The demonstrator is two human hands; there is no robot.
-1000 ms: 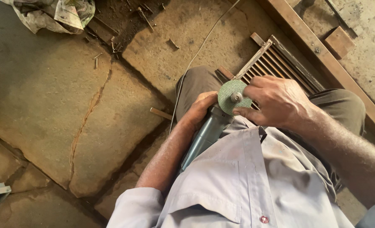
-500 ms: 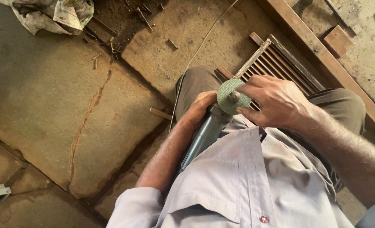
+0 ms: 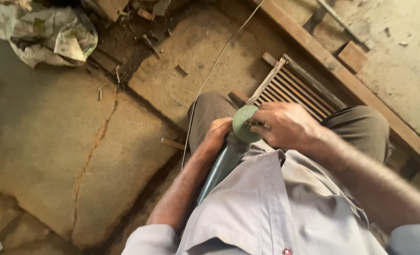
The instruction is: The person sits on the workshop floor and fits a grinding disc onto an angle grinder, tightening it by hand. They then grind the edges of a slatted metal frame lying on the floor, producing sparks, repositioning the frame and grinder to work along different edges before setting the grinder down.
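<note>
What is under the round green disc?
Under the green disc lies the grey-green tool body, gripped by the left hand. The right hand hides the disc's centre.

My left hand (image 3: pixel 218 134) sits curled, fingers wrapped shut around something I can't make out from here, knuckles up — its bare forearm runs back and down toward my rolled grey sleeve. Just to its right, almost touching, my right hand (image 3: pixel 285 126) lies palm down, fingers bent inward toward the left one — wrist straight, forearm stretching back to the lower right.
</note>
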